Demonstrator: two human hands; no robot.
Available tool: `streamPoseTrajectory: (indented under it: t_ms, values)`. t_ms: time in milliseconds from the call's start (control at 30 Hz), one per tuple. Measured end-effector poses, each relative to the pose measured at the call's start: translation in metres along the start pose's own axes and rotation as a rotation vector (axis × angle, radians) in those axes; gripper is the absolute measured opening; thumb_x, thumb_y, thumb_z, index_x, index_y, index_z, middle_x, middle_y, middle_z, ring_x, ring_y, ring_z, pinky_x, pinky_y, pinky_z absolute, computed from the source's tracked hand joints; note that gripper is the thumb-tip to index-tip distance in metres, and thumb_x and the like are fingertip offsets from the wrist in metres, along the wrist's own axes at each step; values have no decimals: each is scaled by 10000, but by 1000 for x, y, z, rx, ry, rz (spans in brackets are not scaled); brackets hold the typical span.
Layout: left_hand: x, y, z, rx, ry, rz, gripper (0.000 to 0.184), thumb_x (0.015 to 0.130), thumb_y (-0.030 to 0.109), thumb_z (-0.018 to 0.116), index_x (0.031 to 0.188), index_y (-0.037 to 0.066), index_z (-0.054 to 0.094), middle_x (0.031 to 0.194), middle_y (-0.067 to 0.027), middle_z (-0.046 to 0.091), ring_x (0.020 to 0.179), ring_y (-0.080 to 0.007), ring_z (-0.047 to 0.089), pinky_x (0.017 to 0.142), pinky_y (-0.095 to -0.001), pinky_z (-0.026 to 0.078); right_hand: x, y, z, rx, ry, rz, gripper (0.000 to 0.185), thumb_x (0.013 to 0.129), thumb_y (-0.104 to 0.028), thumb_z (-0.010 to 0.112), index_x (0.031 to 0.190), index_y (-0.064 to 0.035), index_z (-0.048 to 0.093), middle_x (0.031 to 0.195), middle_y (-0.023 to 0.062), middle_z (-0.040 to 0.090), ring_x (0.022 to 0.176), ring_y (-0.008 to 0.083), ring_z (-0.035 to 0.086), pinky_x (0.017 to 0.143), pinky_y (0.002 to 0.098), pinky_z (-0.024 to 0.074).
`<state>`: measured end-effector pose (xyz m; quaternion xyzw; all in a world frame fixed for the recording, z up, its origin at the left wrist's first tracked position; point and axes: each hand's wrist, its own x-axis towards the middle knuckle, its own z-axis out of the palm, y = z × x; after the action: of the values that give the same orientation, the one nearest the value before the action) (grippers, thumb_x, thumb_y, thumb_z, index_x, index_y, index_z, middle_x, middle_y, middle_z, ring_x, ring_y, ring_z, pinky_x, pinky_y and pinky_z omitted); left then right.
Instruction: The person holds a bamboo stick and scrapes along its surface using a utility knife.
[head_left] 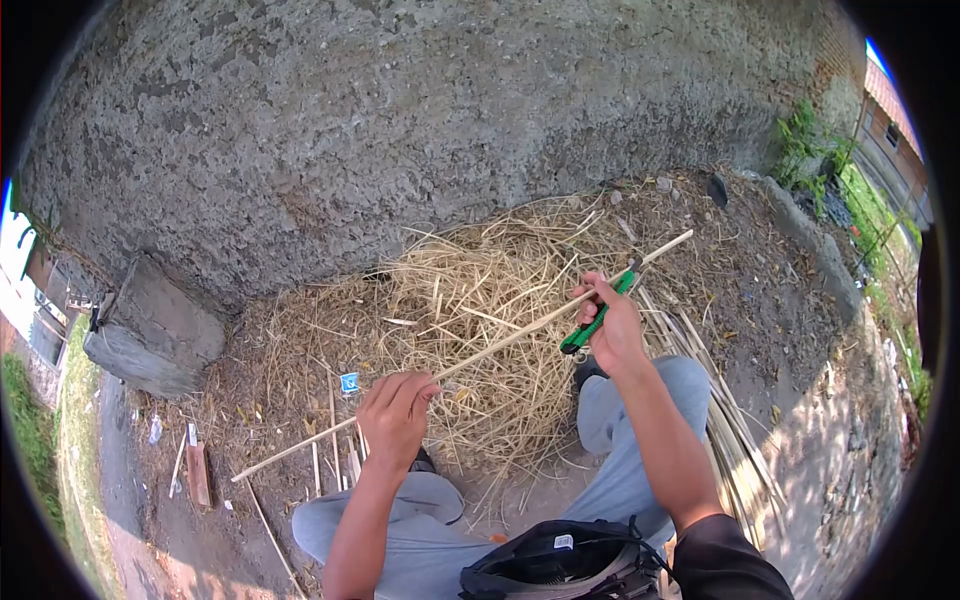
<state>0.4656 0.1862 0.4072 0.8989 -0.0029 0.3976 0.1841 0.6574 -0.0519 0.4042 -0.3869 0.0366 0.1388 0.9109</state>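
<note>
A long, thin bamboo strip (510, 340) runs slantwise across the view, its lower end at the left and its upper end at the right. My left hand (392, 412) is closed around its lower half. My right hand (615, 325) grips a green box cutter (590, 328), whose blade end lies against the strip near its upper right part. The strip passes by the fingers of my right hand; whether they also pinch it I cannot tell. Below both hands spreads a heap of pale shavings (490, 340) on the ground, between my knees and the wall.
A rough grey wall (450, 120) rises just ahead. At left stands a concrete block (165, 330), with a reddish brick piece (199, 474) nearer me. A bundle of bamboo strips (735, 460) lies beside my right leg. A black bag (560, 560) sits at my lap.
</note>
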Motion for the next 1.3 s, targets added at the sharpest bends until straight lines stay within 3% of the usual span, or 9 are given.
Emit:
streamPoseTrajectory:
  t_ms: [133,300,400,533,600,700,833,1033,1300]
  values:
    - [-2,1,3,-37,24,-25,147,728,41,761,858,56,694,806,-45,686,683,-229,641,596,-326,500,-2,1,1,27,0,-5,175,1018,-155,443,1048,-7,533,837,97,581,626,92,434,561,244,389]
    - [-12,-9,7,-219,-135,-578,158,905,161,648,835,21,660,675,-73,650,565,-158,609,528,-270,447,-6,1,6,41,0,-36,170,1021,-165,448,993,-29,546,814,85,574,587,88,426,548,251,385]
    - [-12,-15,9,-252,-140,-658,221,939,223,611,856,20,642,586,-70,601,557,-146,600,521,-252,424,-7,1,8,26,18,-68,152,1013,-155,472,951,-37,546,805,79,584,560,78,414,541,249,382]
    - [-15,-16,12,-237,-150,-587,207,892,240,674,907,37,638,687,-68,625,549,-173,602,519,-282,454,-2,7,3,64,49,-59,135,984,-166,547,933,-42,542,811,81,607,539,61,405,509,235,368]
    - [1,12,3,29,-132,-157,246,827,269,739,937,70,648,852,-59,645,548,-202,608,508,-310,482,-1,7,2,1,129,-49,167,949,-193,616,926,-44,543,830,93,634,517,47,404,474,218,353]
    - [-10,8,12,60,-144,33,300,760,280,785,967,105,656,987,-42,636,569,-219,622,500,-327,499,-3,2,4,-84,98,-77,196,931,-212,646,934,-45,544,835,102,646,496,45,408,450,211,345]
    - [-14,6,14,80,-126,55,264,776,253,767,971,111,663,953,-33,642,597,-213,637,492,-316,494,-10,-5,13,-169,53,-158,206,949,-229,621,1022,-37,605,840,102,649,506,25,405,455,188,343]
    - [-13,1,19,-17,-148,11,152,817,135,714,950,77,670,935,-57,648,614,-245,639,506,-336,501,-10,3,12,-63,-10,-209,220,969,-247,588,863,-56,559,820,85,634,508,60,418,469,219,350]
    - [-10,13,20,-453,-232,-384,169,828,18,704,996,7,689,979,-102,644,831,-165,656,667,-276,544,-13,8,13,64,-7,-213,244,997,-262,538,836,-80,532,763,24,544,537,46,381,507,231,344]
